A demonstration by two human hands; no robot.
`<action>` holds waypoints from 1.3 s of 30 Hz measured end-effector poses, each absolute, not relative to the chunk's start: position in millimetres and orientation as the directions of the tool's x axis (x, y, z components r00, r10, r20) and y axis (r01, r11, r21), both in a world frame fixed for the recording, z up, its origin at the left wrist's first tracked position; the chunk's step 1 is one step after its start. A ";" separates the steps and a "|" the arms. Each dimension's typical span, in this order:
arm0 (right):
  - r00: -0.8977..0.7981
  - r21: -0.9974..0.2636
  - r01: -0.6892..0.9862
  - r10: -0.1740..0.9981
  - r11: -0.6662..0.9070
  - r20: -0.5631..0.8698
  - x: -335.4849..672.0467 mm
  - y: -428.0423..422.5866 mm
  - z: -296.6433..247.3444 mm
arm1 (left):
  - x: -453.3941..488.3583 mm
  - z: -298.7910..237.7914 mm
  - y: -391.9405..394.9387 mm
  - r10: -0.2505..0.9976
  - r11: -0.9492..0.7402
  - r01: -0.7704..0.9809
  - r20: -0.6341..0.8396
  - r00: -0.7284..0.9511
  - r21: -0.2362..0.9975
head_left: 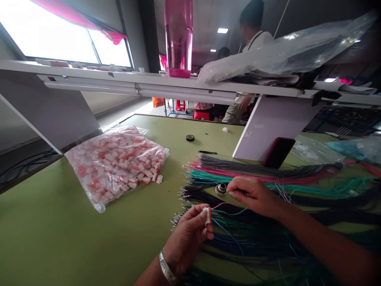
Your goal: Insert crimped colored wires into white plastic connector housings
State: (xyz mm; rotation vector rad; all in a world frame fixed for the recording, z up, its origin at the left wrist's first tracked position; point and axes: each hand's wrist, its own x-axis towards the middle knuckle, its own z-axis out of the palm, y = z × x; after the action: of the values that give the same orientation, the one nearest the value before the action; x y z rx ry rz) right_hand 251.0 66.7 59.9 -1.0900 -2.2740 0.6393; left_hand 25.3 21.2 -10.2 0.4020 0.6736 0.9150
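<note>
Tabletop (131, 234) below, left hand (190, 230) pinches connector (208, 215), long axis upright in view; right hand's (253, 194) hold unclear.

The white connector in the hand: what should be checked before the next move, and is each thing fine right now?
1. White connector held in the left hand: ok.
2. Pink wire reaching the connector: ok.
3. That wire fully seated: cannot tell, too small.
4. A wire in the right hand's pinched fingertips: cannot tell.
5. Black tape roll clear of both hands: ok.
</note>
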 end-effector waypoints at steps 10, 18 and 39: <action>-0.418 -0.658 0.613 0.887 0.437 0.199 230.5 23.1 54.2 | 27.5 -6.1 18.2 0.813 0.578 -0.570 -0.355 0.461 0.584; -0.348 -0.680 0.666 0.934 0.308 0.082 215.2 13.9 48.2 | 28.9 -5.6 16.7 0.796 0.599 -0.544 -0.367 0.481 0.587; -0.211 -0.686 0.723 0.972 0.082 -0.106 202.3 16.2 38.9 | 32.0 -9.3 14.7 0.795 0.601 -0.535 -0.379 0.474 0.594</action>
State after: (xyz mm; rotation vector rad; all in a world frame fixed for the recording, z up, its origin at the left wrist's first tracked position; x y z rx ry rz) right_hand 202.3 16.2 38.9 -1.6746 -1.9881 0.8970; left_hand 32.0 14.7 -9.3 0.4266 0.6846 0.8439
